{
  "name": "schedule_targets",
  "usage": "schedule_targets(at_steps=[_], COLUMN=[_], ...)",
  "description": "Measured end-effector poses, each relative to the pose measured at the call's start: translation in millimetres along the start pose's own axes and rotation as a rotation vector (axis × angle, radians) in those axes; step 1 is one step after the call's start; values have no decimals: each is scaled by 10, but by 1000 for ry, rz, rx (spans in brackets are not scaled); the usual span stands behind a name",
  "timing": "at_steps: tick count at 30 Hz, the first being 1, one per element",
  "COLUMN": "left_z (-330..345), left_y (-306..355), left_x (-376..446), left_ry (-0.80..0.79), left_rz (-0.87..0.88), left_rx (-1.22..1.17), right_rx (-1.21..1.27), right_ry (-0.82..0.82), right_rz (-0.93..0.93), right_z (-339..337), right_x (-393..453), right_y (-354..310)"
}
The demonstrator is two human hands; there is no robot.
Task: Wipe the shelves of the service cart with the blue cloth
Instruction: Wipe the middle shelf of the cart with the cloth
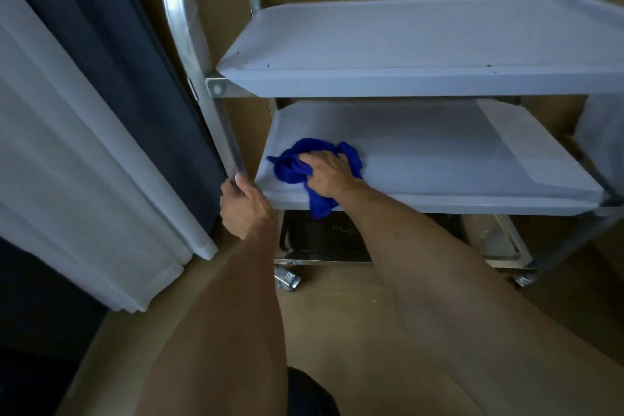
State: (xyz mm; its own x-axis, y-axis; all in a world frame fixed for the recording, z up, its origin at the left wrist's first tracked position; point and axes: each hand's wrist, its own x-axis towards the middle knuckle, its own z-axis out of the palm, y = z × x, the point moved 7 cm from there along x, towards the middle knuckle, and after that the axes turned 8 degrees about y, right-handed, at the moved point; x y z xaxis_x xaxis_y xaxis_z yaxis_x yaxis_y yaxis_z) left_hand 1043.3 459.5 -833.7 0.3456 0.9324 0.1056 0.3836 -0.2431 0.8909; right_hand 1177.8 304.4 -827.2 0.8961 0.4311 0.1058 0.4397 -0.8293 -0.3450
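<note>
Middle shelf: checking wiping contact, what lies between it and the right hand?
The blue cloth, bunched under the right hand on the middle shelf, in the head view.

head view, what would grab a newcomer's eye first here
The crumpled bright blue cloth stands out first, pressed by the right hand onto the left end of the pale grey middle shelf of the metal service cart, one corner hanging over the front edge. Just left of it, the left hand grips the cart's shiny metal upright post. Above, the pale grey top shelf sits bare.
</note>
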Motion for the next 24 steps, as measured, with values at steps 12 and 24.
schedule_targets(at_steps=[12,24], left_z=[-75,1094], left_y=[40,472], left_x=[16,-1473], left_ry=[-89,-332], left_rz=[-33,454], left_rx=[185,659], right_rx=[-226,-294], right_ry=[436,428], right_rz=[-222,-109], right_z=[76,-366], right_x=[-959,-1237], right_y=[72,1246])
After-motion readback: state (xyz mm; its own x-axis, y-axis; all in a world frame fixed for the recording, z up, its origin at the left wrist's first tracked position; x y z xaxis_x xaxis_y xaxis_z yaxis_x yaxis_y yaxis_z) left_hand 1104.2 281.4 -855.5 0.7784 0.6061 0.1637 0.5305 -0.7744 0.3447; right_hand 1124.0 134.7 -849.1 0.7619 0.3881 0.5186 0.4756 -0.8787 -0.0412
